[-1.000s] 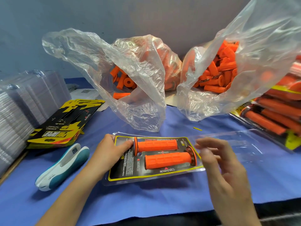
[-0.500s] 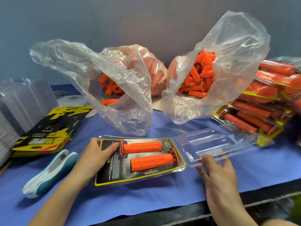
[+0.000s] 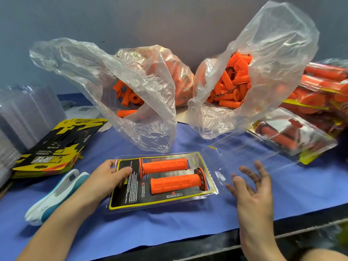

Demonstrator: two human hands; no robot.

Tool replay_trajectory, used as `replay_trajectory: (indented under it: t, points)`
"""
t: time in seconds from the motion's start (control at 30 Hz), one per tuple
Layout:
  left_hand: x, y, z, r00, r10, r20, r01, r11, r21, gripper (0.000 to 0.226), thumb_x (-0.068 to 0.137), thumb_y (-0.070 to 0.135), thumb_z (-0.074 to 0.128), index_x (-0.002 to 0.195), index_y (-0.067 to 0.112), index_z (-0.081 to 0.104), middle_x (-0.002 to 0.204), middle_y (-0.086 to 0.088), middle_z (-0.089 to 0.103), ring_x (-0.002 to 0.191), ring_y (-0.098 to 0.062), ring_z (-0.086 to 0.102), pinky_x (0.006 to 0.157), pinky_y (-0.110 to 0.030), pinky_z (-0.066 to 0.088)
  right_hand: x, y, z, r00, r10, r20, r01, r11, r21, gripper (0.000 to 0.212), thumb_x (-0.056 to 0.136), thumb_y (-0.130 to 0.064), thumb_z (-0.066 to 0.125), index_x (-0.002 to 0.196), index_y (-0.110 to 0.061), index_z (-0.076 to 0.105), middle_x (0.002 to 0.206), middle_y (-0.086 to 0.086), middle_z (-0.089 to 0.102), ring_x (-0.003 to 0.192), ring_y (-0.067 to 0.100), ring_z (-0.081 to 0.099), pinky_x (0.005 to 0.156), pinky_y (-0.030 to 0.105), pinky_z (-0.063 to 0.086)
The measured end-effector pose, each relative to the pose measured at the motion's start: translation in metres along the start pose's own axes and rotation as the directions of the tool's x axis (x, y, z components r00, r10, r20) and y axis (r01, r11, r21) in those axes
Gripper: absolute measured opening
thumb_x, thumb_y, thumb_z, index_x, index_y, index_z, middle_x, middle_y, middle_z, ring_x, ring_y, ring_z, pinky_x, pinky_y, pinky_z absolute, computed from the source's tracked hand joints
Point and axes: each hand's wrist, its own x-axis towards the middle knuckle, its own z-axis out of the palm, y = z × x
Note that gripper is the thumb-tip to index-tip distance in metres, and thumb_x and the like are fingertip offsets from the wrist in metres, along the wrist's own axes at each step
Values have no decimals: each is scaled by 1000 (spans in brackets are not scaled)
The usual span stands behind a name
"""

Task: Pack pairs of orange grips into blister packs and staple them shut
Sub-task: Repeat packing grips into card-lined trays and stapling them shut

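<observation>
Beside orange grips [image 3: 163, 164], left fingers [image 3: 124, 170] press blister pack [image 3: 128, 194]; right fingers [image 3: 261, 170] spread at lid [image 3: 254, 153].

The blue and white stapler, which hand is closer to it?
Left. The left hand rests on the blister pack beside the stapler; the right hand is past the pack's far end, by the open clear lid.

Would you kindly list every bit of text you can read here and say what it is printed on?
"1 Soft Traction Top": upside down on the insert card, below the lower orange grip.
"2 Inner Core": sideways on the same card.
Small print on that card: too small to read.
Logo on the card stack: upside down, too blurred to read.
</observation>
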Motion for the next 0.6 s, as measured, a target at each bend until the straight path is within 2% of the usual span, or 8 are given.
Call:
replay_trajectory:
  t: [0.13,0.23,0.27,0.3,0.33,0.4,0.47,0.6]
  points:
    - [-1,0,-1,1000,1,-16,-1,1000,31,21,91,20,68,109,14,58,86,-4,77,76,-20,74,74,-36,56,-2,1,-5,987,160,-35,-153,978,140,36,95,-8,60,128,-14,48,110,5,60,75,6,68,61,19,58]
    - [0,0,-2,1000,6,-19,-5,998,57,22,90,23,70,108,15,60,83,-2,77,72,-17,74,68,-32,55,-17,0,-13,961,273,-34,-272,962,33,12,95,-13,61,99,-22,55,77,3,62,54,12,60,43,23,50]
    - [0,-1,-2,1000,5,-18,-4,998,66,22,90,23,70,108,15,60,82,-2,77,73,-18,74,70,-33,56,-21,-1,-15,983,182,-1,-182,978,-101,14,93,-17,65,91,-29,58,72,0,62,54,11,58,46,24,50]
    - [0,-1,-3,1000,1,-16,1,997,75,22,90,23,70,108,16,60,82,-2,77,74,-19,75,74,-36,57,-23,-3,-17,997,-7,71,25,964,-266,12,90,-25,68,88,-34,61,76,-4,64,62,9,59,55,22,50]
    - [0,-1,-3,1000,-2,-15,3,997,80,22,90,23,70,108,15,59,84,-4,77,77,-22,74,79,-40,58,-23,-7,-17,951,-234,203,299,864,-404,7,88,-33,67,88,-38,62,84,-9,63,74,6,58,66,17,47]
    - [-1,0,-2,1000,-3,-4,4,997,72,25,91,22,69,112,13,59,91,-8,76,83,-26,73,87,-45,56,-16,-11,-15,698,-455,553,716,446,-537,14,86,-43,60,97,-36,65,102,-16,62,97,6,55,85,20,40]
    - [-3,1,-3,1000,1,-8,0,997,80,26,91,24,68,113,12,60,92,-9,75,82,-25,72,86,-42,56,-3,-10,-10,530,-425,734,843,168,-511,27,86,-49,55,98,-29,70,114,-10,65,108,16,58,91,31,40]
    - [-5,4,-4,1000,-19,12,18,995,98,26,91,22,69,113,14,60,98,-10,75,92,-31,71,94,-49,53,13,-1,-12,477,-384,791,869,69,-490,27,88,-47,54,95,-29,73,120,-7,66,107,25,63,90,36,42]
